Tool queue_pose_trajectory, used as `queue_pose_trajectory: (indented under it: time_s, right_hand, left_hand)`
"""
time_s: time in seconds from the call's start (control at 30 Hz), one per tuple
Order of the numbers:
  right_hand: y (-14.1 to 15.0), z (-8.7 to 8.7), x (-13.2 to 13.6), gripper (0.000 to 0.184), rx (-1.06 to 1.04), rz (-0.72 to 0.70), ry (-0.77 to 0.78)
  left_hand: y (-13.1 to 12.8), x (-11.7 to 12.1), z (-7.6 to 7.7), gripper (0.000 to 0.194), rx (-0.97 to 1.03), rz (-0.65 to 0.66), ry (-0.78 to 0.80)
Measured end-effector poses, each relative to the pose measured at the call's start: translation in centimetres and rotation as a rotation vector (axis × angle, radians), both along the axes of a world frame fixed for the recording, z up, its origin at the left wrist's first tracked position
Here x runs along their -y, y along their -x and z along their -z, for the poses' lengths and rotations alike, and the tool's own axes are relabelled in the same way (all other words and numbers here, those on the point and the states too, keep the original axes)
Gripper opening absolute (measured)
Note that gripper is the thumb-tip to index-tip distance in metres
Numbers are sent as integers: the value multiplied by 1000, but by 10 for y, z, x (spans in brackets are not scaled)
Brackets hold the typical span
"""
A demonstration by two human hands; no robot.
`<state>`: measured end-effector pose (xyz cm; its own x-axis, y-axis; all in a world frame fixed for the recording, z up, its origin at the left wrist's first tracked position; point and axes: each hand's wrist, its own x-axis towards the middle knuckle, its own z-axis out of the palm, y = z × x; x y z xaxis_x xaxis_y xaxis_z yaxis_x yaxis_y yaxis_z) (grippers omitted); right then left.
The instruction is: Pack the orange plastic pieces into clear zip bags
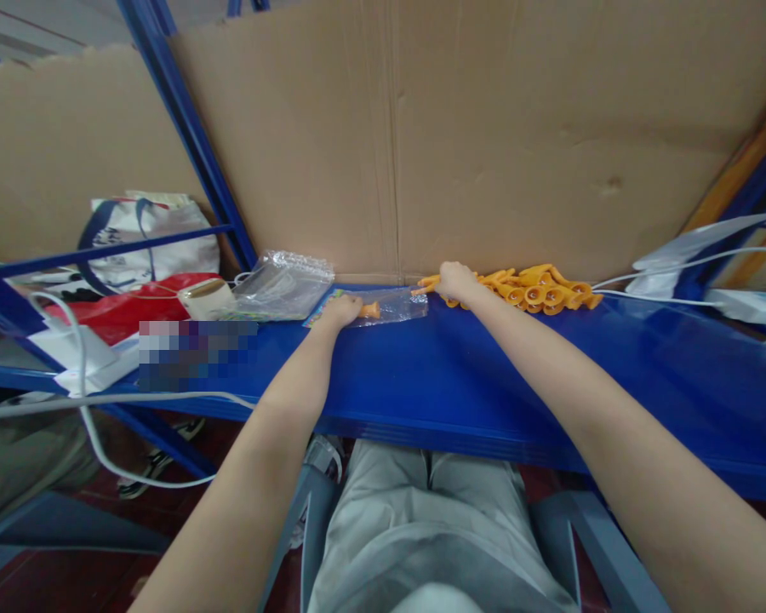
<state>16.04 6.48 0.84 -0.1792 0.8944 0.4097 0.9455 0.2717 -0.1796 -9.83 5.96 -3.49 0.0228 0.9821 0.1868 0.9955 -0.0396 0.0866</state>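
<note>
My left hand (345,311) is closed on the left end of a clear plastic bag (402,304) lying flat on the blue table. A colourful printed card (319,311) shows beside these fingers, and the flared end of an orange plastic horn (370,311) shows at the bag, just right of them. My right hand (458,279) has its fingers curled over the left end of a pile of orange plastic horns (536,289). Thin orange stems stick out left of that hand, near the bag's end. My fingertips there are hidden, but they appear wrapped round a horn.
More clear plastic bags (287,285) lie left of my left hand, next to a tape roll (208,298) and a red bag (134,302). A cardboard sheet (485,136) stands behind the blue table (421,375). White cables (159,398) run along the left side.
</note>
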Motion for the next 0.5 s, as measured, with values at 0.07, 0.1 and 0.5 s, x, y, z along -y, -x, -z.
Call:
queue_pose_trajectory:
  time_s: [0.07,0.1,0.5]
  right_hand:
    - [-14,-5,0,21,-9,47,14]
    - [-20,-7,2,20,-23,74,13]
    - [-59,7,35,16,-552,-107,-189]
  left_hand:
    - [-1,0,0,59,9,-11,4]
    - [-1,0,-1,58,7,-6,11]
    - [1,-7,-3,51,-10,70,90]
